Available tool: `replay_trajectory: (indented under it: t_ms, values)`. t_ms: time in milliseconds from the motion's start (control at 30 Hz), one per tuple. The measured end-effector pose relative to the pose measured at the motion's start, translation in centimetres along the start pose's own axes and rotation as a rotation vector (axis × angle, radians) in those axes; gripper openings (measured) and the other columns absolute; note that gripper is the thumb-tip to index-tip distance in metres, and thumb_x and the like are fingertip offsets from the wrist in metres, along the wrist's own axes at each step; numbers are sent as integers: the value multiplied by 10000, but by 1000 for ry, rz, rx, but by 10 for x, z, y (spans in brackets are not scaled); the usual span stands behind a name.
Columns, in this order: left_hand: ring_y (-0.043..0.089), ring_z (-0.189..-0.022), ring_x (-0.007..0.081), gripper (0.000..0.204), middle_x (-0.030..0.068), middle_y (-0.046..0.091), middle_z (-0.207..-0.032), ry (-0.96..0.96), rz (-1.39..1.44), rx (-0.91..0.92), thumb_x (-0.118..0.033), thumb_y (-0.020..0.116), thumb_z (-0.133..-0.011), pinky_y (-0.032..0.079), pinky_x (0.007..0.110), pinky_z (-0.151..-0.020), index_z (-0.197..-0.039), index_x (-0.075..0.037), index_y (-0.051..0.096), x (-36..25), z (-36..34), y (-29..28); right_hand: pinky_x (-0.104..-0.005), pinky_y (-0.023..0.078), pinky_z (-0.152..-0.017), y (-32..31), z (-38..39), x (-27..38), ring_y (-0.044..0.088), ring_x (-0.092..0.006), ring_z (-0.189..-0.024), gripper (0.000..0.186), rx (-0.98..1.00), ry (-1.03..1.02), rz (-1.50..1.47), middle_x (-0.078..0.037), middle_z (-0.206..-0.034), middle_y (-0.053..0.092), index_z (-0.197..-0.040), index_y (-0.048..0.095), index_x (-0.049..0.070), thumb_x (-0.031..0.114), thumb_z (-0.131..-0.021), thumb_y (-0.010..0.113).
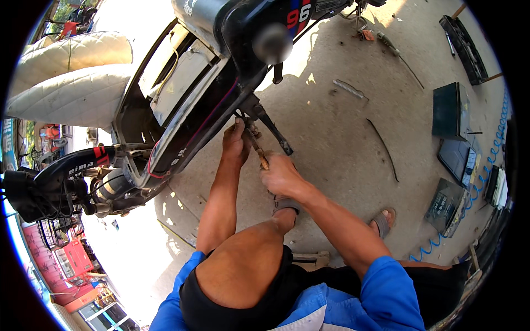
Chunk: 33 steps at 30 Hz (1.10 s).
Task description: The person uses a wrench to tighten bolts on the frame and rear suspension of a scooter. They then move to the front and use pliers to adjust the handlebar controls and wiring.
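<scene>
An electric scooter [193, 124] leans across the upper left, its open floor compartment showing. Beneath its frame a dark metal stand leg [273, 129] juts toward the floor. My right hand [280, 175] is closed round the orange-brown handle of a slim hand tool [256, 144], which looks like a screwdriver. The tool slants up and left toward the bracket above the stand leg. My left hand [236, 140] is closed at that bracket, thumb up, beside the tool's far end. What its fingers grip, and the tool's tip, are hidden.
On the concrete floor lie a coil spring [350, 88], a long screwdriver [395, 48] and a thin black strip [384, 148]. Dark batteries [445, 206], a blue coiled hose [491, 160] and a black tool case [465, 51] line the right. A quilted cover [77, 91] hangs at left.
</scene>
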<state>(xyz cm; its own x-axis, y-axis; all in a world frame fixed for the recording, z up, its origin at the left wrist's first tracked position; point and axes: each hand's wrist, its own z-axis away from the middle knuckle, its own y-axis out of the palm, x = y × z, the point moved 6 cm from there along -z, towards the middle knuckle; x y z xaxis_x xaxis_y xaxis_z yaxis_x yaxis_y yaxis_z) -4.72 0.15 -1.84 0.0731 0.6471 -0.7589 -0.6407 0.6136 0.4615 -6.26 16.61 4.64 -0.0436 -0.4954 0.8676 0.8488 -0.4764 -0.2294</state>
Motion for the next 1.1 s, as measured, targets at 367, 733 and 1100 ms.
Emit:
replay_trajectory:
  t_ms: [367,733,1100]
  values:
    - [474,-694,183,342,27,481,-728,79,-79,-40,-391,569,-957,438,402,-725,-823,-90,478,-7,-2,16,-470,463,-679,23,1,-11,610,-462,-790,313,-73,-127,-96,-301,-809,601,-1006,521,-77,83,-742,573]
    - [476,-678,184,331,35,487,-721,121,-143,-36,-369,568,-958,466,399,-729,-991,-40,552,-8,-23,2,-502,458,-749,30,5,-21,600,-485,-825,324,-166,-135,-10,-326,-853,597,-1038,504,-98,38,-745,532]
    - [596,-672,215,320,83,613,-763,81,-241,-155,-323,577,-964,543,399,-701,-919,-7,600,4,-2,-3,-491,465,-702,37,-1,-34,608,-472,-814,312,6,-21,-115,-322,-821,603,-1014,504,-100,43,-738,530]
